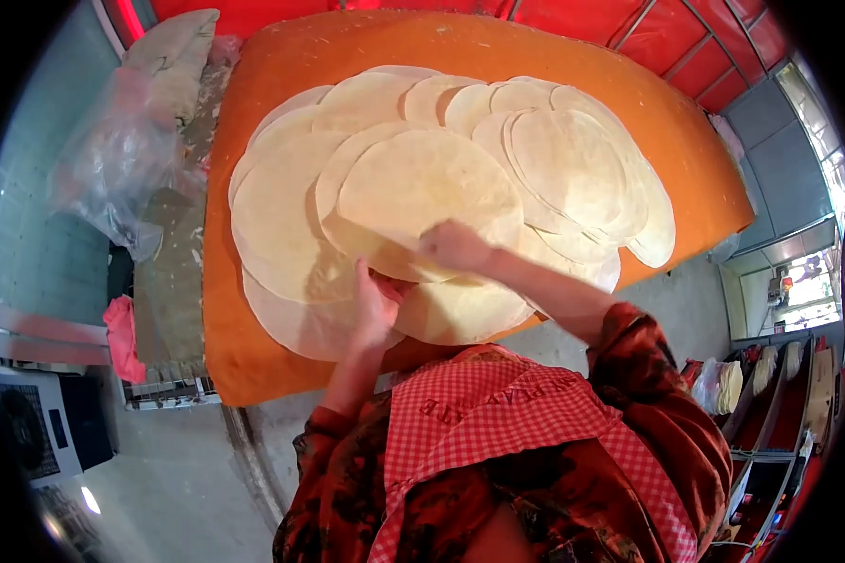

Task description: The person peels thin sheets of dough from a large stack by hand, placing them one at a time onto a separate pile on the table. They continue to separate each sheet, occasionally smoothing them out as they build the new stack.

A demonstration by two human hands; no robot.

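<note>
Several thin round dough sheets (291, 216) overlap across an orange-covered table (422, 42). One sheet (432, 178) lies on top near the middle, close to both hands. My left hand (378, 296) is at the near edge of this sheet, palm partly turned up, with its fingertips hidden beside or under the edge. Above the sheet's lower right part is my right hand (455, 246), blurred, its fingers curled together. Whatever it may hold is too smeared to make out.
Clear plastic bags (127, 159) lie on a board left of the table. A pink cloth (124, 338) hangs there too. At the lower right stands a rack (765, 413) with bagged items. Red sheeting and metal bars run behind the table.
</note>
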